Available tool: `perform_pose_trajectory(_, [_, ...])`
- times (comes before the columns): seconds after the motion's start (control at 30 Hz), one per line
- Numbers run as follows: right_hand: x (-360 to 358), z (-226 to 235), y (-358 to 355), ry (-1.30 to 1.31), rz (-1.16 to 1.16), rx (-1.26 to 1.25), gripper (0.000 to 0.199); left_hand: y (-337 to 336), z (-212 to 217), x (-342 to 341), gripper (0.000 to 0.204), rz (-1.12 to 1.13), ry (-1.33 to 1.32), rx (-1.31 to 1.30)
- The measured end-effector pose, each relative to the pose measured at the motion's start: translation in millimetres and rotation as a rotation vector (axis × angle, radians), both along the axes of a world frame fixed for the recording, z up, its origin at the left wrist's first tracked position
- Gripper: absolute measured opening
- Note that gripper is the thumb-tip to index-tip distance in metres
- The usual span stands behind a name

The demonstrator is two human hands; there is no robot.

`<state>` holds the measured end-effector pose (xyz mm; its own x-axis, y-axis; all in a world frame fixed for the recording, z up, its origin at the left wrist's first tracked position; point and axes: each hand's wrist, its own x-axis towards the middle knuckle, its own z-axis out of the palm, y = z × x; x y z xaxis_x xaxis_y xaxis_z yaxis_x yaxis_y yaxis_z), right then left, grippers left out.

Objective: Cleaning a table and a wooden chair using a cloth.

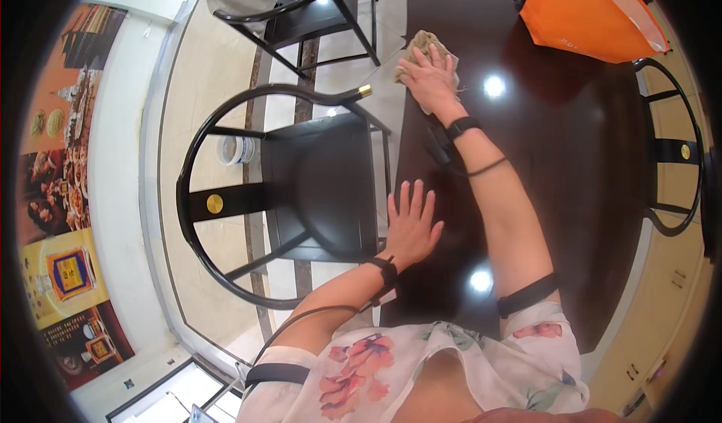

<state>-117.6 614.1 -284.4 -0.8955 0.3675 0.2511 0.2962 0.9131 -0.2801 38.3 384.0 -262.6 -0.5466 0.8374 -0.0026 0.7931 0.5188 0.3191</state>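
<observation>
1. Our right hand (430, 77) is stretched far forward and lies flat, fingers spread wide, on top of a crumpled beige cloth (426, 45). It presses the cloth down with the palm and does not close around it.
2. The beige cloth sits on the long, glossy dark brown table (571, 145), at the table's left edge and near its far end. Parts of the cloth show above and beside the fingers.
3. Our left hand (411, 226) is open too, fingers wide and pointing forward. It rests flat on the left edge of the same table, much nearer to our body, and holds nothing.
4. Just left of the table stands a black wooden chair with a round curved back and gold end caps (301, 190). A second black chair of this kind (316, 6) stands farther away.
5. An orange plastic bag (583, 13) lies on the far right part of the table, well apart from both hands.
6. A small white round container (237, 150) stands on the pale floor behind the near chair.
</observation>
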Motion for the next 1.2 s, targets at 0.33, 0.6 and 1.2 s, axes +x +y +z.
perform_pose_trajectory(0.33, [51.4,39.6,-81.7,-0.546,0.194,0.140,0.027,0.0,-12.7,-19.2,0.036,-0.052,-0.224,0.285])
perform_pose_trajectory(0.6, [162.0,16.7,-182.4,-0.610,0.331,0.436,0.025,-170.1,14.9,-43.9,0.017,0.210,-0.651,0.502])
perform_pose_trajectory(1.2, [434.6,57.6,-376.3,-0.370,0.322,-0.025,0.012,-224.4,25.6,-33.4,0.019,-0.192,-0.746,0.158])
